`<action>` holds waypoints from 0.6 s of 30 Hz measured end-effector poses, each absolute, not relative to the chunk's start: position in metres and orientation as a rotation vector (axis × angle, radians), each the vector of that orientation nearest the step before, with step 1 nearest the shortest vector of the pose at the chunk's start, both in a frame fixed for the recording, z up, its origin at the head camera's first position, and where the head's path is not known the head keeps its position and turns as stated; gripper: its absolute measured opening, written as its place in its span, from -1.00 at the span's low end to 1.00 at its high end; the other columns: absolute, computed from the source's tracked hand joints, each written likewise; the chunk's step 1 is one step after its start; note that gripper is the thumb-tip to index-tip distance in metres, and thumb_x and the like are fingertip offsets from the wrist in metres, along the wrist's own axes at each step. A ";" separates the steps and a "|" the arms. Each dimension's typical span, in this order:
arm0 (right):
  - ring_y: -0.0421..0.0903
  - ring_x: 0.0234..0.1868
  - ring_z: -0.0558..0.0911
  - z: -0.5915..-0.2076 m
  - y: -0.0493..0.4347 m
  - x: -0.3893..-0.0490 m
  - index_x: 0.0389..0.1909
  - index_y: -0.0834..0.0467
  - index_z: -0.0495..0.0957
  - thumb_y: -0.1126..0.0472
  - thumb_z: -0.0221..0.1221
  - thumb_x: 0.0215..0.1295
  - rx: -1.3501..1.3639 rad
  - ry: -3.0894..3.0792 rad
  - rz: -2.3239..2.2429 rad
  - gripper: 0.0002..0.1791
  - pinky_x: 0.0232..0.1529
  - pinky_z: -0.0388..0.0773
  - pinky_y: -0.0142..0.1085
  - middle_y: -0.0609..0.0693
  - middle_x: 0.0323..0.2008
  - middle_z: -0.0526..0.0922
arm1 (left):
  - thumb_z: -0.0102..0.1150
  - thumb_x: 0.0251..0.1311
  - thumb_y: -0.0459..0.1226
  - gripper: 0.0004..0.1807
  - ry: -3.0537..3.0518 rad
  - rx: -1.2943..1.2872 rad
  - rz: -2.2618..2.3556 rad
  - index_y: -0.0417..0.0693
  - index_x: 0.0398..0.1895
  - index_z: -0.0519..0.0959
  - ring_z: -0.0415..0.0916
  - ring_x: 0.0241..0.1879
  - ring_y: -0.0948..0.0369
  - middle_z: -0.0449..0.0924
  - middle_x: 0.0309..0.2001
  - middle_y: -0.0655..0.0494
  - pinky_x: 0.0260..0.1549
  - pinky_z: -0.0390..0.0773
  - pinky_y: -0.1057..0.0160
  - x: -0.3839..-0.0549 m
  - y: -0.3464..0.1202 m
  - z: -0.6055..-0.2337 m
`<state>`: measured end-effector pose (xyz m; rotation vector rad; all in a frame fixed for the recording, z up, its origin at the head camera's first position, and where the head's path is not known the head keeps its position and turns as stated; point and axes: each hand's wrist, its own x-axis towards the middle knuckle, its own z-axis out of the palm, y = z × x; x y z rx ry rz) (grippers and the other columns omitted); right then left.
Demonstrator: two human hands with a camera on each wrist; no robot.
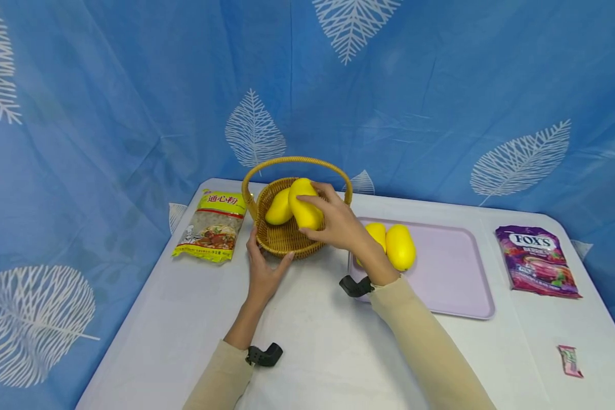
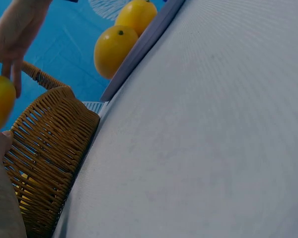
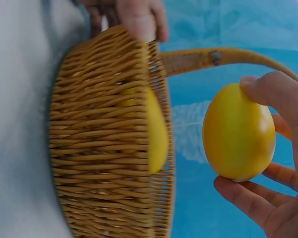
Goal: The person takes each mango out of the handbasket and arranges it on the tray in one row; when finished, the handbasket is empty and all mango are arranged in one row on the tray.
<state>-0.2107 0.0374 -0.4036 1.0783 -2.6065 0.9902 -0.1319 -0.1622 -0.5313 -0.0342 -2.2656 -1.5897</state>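
Note:
A wicker basket (image 1: 287,246) with an arched handle stands at the back of the table. My left hand (image 1: 264,275) grips its near left side, the thumb lying on the rim in the right wrist view. Inside the basket rests one yellow mango (image 1: 279,208), partly seen through the weave. Over the opening, my right hand (image 1: 338,221) holds another yellow mango (image 3: 238,133) between thumb and fingers, apart from the rim. Two more mangoes (image 1: 401,247) lie at the left end of a pale purple tray (image 1: 453,276), one partly hidden by my right forearm.
Left of the basket lies a yellow-topped pasta bag (image 1: 212,226). A purple FOX'S candy bag (image 1: 537,262) lies right of the tray, with a small wrapped candy (image 1: 570,361) nearer the front. Behind the table hangs a blue leaf-patterned cloth (image 1: 420,114).

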 end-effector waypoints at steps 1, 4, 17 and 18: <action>0.10 0.34 0.38 -0.400 0.039 -0.208 0.31 0.02 0.44 0.02 0.41 0.13 1.087 -2.585 0.991 -0.30 0.17 0.52 -0.03 0.17 0.43 0.19 | 0.37 0.17 -0.14 0.11 -2.272 -0.028 -1.585 0.06 0.57 -0.24 -0.05 0.49 -0.02 -0.12 0.52 -0.10 0.40 0.13 -0.13 -0.132 -0.162 -0.531; 0.10 0.34 0.37 -0.391 0.045 -0.200 0.30 0.05 0.45 0.04 0.41 0.12 1.104 -2.518 1.001 -0.31 0.17 0.52 -0.03 0.19 0.42 0.20 | 0.38 0.15 -0.15 0.12 -2.276 -0.024 -1.580 0.05 0.57 -0.24 -0.03 0.49 -0.01 -0.11 0.51 -0.11 0.40 0.14 -0.10 -0.131 -0.162 -0.530; 0.12 0.33 0.38 -0.355 0.069 -0.177 0.26 0.10 0.48 0.14 0.48 0.02 1.181 -2.266 0.977 -0.28 0.13 0.56 -0.05 0.25 0.41 0.20 | 0.40 0.13 -0.19 0.12 -2.250 -0.017 -1.599 -0.03 0.56 -0.22 0.01 0.46 -0.11 -0.10 0.50 -0.18 0.35 0.16 -0.17 -0.130 -0.160 -0.527; 0.12 0.31 0.39 -0.354 0.071 -0.176 0.26 0.10 0.48 0.15 0.48 0.01 1.177 -2.260 0.972 -0.28 0.12 0.56 -0.06 0.25 0.41 0.20 | 0.40 0.13 -0.20 0.12 -2.250 -0.014 -1.603 -0.01 0.56 -0.22 0.01 0.46 -0.10 -0.10 0.51 -0.17 0.36 0.16 -0.17 -0.130 -0.160 -0.527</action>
